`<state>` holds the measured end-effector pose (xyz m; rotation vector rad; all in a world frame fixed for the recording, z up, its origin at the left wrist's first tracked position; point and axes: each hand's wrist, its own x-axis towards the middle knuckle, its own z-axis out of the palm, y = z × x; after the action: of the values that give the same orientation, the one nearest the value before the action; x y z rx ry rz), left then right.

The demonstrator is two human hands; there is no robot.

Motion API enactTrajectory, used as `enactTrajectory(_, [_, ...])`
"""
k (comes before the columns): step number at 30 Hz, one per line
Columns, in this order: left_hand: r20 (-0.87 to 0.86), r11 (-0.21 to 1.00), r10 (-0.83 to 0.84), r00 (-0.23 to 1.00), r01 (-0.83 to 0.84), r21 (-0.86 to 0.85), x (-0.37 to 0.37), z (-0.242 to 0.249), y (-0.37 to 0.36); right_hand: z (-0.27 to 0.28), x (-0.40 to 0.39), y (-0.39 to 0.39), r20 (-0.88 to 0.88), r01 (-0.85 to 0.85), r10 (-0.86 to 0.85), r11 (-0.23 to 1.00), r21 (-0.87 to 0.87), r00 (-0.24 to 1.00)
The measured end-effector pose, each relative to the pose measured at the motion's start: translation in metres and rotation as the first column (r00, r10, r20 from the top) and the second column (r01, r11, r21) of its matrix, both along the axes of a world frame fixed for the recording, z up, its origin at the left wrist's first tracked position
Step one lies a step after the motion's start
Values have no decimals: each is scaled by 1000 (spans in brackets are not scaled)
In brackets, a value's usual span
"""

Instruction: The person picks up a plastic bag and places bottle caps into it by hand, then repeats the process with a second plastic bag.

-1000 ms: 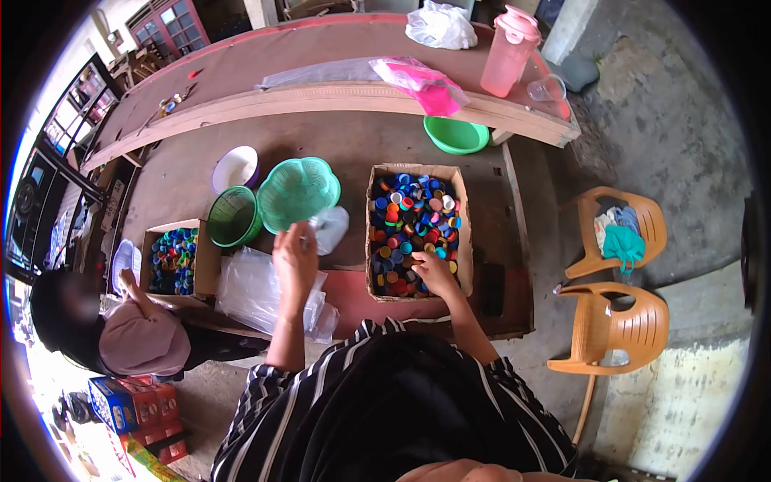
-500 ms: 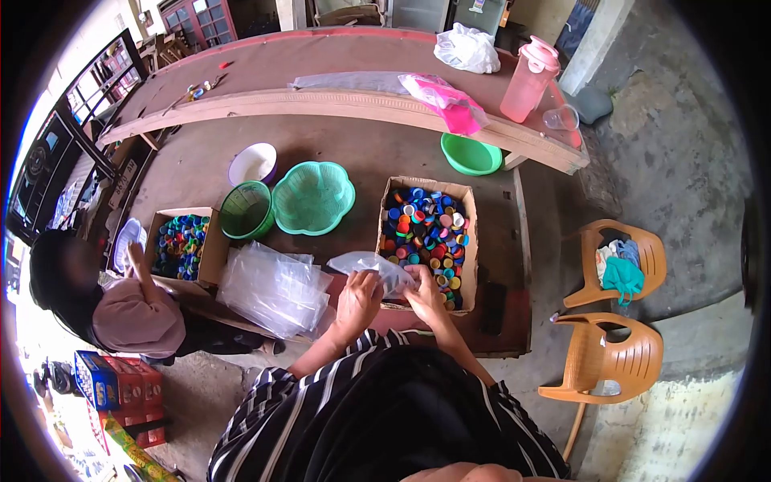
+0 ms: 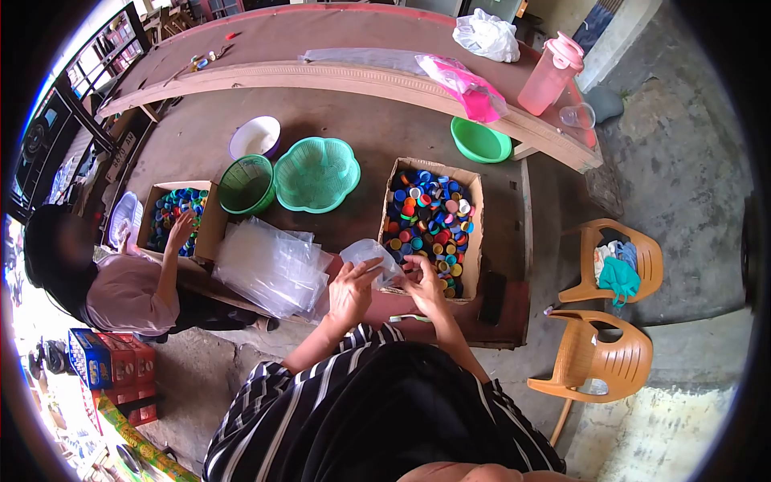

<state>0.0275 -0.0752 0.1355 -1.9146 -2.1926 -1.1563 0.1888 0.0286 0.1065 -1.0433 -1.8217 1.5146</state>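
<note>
A clear plastic bag (image 3: 366, 254) is held between both hands, above the table's near edge. My left hand (image 3: 353, 291) grips its left side with closed fingers. On its right side, my right hand (image 3: 423, 285) pinches the plastic. Just beyond and to the right stands a cardboard box (image 3: 477, 210) filled with colourful bottle caps (image 3: 430, 217). Flat clear plastic bags (image 3: 269, 269) lie in a stack to the left of my hands. Below the right wrist, a toothbrush-like green and white object (image 3: 409, 318) rests at the table edge.
Green baskets (image 3: 317, 173), a white bowl (image 3: 255, 136) and a green basin (image 3: 482, 143) stand farther back. At left, a person (image 3: 132, 293) reaches toward another box (image 3: 210, 221) of caps. A raised shelf (image 3: 321, 78) holds a pink pitcher (image 3: 552, 72). Orange chairs (image 3: 594, 357) stand at right.
The bag between my hands has changed from lying sideways to a more upright, bunched shape. The person at left has moved a hand over their box of caps. The view has shifted slightly.
</note>
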Motion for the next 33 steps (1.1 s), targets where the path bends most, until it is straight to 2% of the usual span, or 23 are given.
enactTrajectory(3, [78,999,47,996,-47,0,-10,3,1,-26,16,25,13,5,-2,986,-165,1000])
enactTrajectory(4, [102,998,60,993,-62,17,-13,2,3,-16,19,27,24,65,-61,978,-197,998])
enactTrajectory(5, [126,996,72,989,-77,34,-16,1,4,-35,27,39,72,94,-84,984,-153,994])
enactTrajectory(6, [169,996,85,982,-87,5,-19,3,4,-62,39,50,120,91,-91,996,3,989])
enactTrajectory(8, [262,993,112,959,-114,-6,-22,7,6,-63,49,52,194,62,-117,961,268,974])
enactTrajectory(11, [342,991,119,932,-132,13,-28,9,11,-68,54,58,383,-86,-26,958,274,923])
enactTrajectory(12, [344,990,117,932,-138,36,-30,8,14,-73,51,57,342,-63,-4,980,186,940])
enactTrajectory(15, [389,988,105,915,-141,66,-33,13,22,-88,35,64,513,-385,229,896,222,828])
enactTrajectory(16, [385,987,101,917,-140,74,-34,14,25,-89,28,64,496,-416,294,897,152,817])
enactTrajectory(19, [396,988,78,915,-123,91,-33,15,31,-90,7,65,612,-664,442,724,189,656])
enactTrajectory(20, [404,988,69,912,-117,96,-33,16,34,-88,2,67,660,-674,482,737,49,576])
enactTrajectory(24, [398,988,53,916,-106,111,-33,17,37,-104,1,103,538,-542,394,828,145,745])
enactTrajectory(25, [403,988,58,913,-109,106,-33,16,35,-108,5,109,406,-399,300,898,185,863])
enactTrajectory(27, [419,989,74,905,-120,85,-31,15,30,-106,10,131,463,-311,175,921,235,869])
enactTrajectory(29, [435,989,90,896,-132,67,-30,17,26,-81,15,133,555,-279,127,939,199,822])
enactTrajectory(30, [436,991,104,894,-132,34,-31,18,25,-80,18,129,535,-273,124,939,208,835])
enactTrajectory(33, [436,992,124,891,-128,-19,-35,20,25,-80,11,102,542,-416,325,908,50,775])
